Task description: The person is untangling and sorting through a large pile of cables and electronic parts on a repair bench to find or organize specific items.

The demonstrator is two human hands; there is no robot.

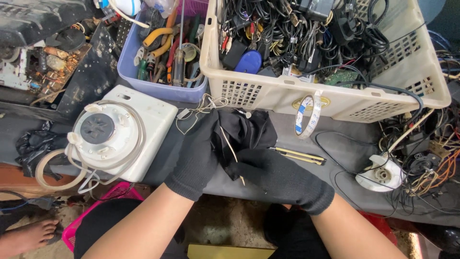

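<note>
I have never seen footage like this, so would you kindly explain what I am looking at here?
This is one picture from a camera worn on a person's head, looking down at their own two hands, both in black gloves. The left hand and right hand together hold a small black part with thin white wires. On the grey table lie a white round-topped appliance, a yellow-handled tool, a roll of tape, a blue tub of hand tools and a cream basket of cables.

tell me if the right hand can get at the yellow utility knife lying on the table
Probably yes: the yellow utility knife lies bare on the table just beyond the right hand, nothing on top of it, though that hand is busy with black cloth.
</note>
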